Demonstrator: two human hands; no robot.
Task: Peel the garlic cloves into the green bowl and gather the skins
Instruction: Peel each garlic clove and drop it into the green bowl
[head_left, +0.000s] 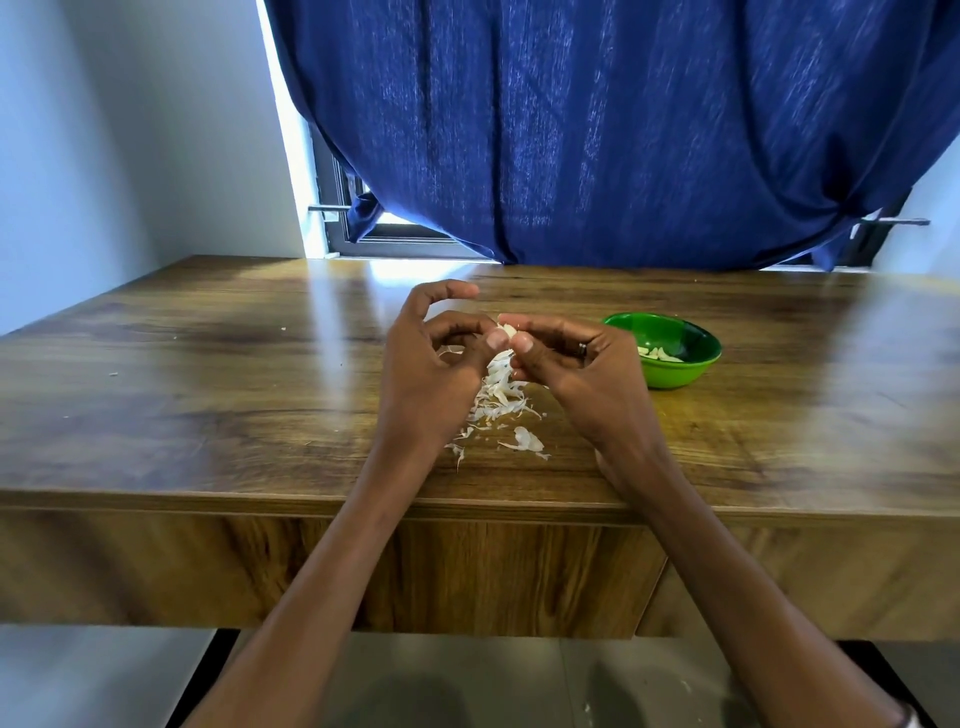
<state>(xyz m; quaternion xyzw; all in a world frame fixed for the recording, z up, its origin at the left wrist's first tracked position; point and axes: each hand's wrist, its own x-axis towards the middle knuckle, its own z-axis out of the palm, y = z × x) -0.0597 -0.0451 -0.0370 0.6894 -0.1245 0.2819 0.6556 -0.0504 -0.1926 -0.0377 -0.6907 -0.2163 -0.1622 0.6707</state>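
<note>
A small garlic clove (507, 331) is pinched between the fingertips of both hands above the wooden table (208, 395). My left hand (436, 364) holds it from the left with thumb and a finger, its index finger raised. From the right, my right hand (566, 364), with a ring on one finger, pinches the clove. Below the hands lies a loose pile of white garlic skins (501, 402). A green bowl (675, 374) stands just right of my right hand and holds several peeled cloves (657, 354).
A few skin scraps (527, 440) lie near the table's front edge. A blue curtain (597, 130) hangs behind the table over a window. Tiny flecks dot the left side of the tabletop.
</note>
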